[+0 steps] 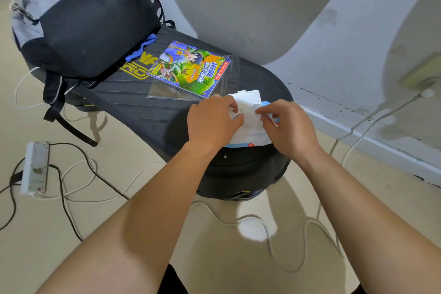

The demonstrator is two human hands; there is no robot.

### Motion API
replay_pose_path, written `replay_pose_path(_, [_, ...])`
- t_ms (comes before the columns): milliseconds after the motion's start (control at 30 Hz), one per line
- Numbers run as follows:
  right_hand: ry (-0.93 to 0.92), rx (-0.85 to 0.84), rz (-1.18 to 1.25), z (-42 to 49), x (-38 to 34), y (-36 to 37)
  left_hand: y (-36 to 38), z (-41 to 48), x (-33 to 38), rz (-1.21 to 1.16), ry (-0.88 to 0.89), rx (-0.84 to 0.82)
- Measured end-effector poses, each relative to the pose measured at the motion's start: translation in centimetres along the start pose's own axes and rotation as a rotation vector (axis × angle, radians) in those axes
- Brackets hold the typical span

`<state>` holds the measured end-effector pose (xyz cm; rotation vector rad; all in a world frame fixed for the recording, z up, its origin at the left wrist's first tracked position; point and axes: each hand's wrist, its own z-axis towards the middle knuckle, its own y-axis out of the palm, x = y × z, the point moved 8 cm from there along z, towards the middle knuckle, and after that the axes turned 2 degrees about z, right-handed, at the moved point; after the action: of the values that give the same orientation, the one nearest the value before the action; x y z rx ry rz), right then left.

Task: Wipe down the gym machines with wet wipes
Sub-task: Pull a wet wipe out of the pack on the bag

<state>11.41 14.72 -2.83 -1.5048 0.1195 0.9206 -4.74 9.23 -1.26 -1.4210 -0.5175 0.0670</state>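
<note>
Left hand (pixel 212 120) grips the wet wipes pack (pixel 249 119), fingers curled over its left side | right hand (pixel 287 125) pinches the pack's white top, its lid flipped open | pack lies at the near end of the black padded machine (pixel 133 107), near a bagged comic book (pixel 191 67) and a black backpack (pixel 95 21) | power strip (pixel 34 167) on the floor.

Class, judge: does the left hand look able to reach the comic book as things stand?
Probably yes: the comic book lies just beyond the left hand with nothing between, though that hand grips the wipes pack.
</note>
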Motion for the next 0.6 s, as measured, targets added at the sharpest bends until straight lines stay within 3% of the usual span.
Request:
replay_pose_path(167, [-0.169,-0.039,-0.146,0.1,-1.4,1.1,1.4,-0.3,-2.7,-0.359,-0.246,-0.135])
replay_pose_path(300, [-0.32,-0.082,-0.319,-0.1,-3.1,3.0,2.1,-0.7,-3.5,-0.566,-0.315,-0.165])
replay_pose_path(600, [-0.269,-0.204,-0.409,-0.4,-4.0,3.9,1.9,-0.8,-4.5,-0.721,-0.33,-0.133])
